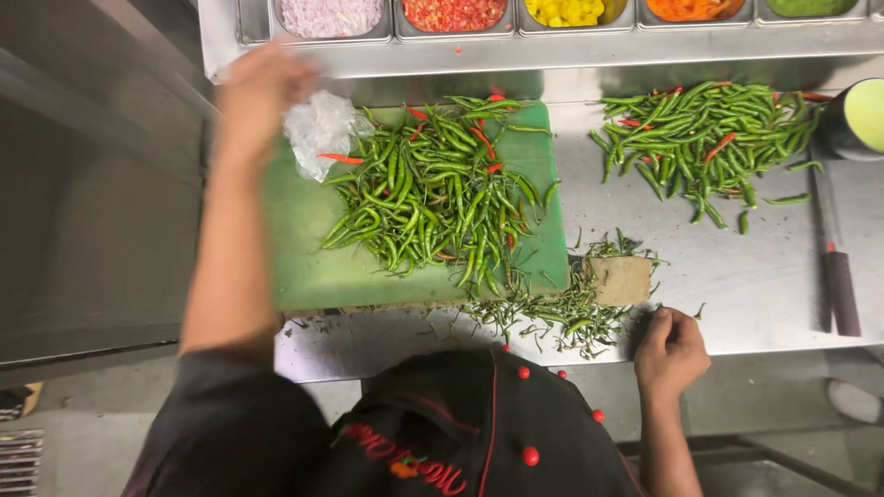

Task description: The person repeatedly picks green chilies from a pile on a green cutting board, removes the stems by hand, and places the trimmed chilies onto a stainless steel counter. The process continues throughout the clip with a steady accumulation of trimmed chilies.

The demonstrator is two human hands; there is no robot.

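- The green cutting board [313, 267] lies on the steel counter [764, 285] and serves as the landmark. A heap of green chillies [433, 198], with a few red ones mixed in, lies across its middle and right half, the likely reason its left part stays bare as working room.
- The left hand [262, 92] reaches to the board's far left corner, beside a crumpled clear plastic bag [318, 133] lying on that corner. The hand is blurred, so I cannot tell whether its fingers are apart or closed, nor whether it touches the bag.
- The right hand [670, 350] rests curled together at the counter's near edge, right of the board's near right corner, clamped on nothing visible.
- Between that hand and the board lies a litter of chilli stems [552, 317], seemingly kept off the board.
- A second chilli heap [704, 138] lies well right of the board; a knife [833, 267] lies further right.
- Beyond the board's far edge, steel tubs [451, 14] hold chopped vegetables.
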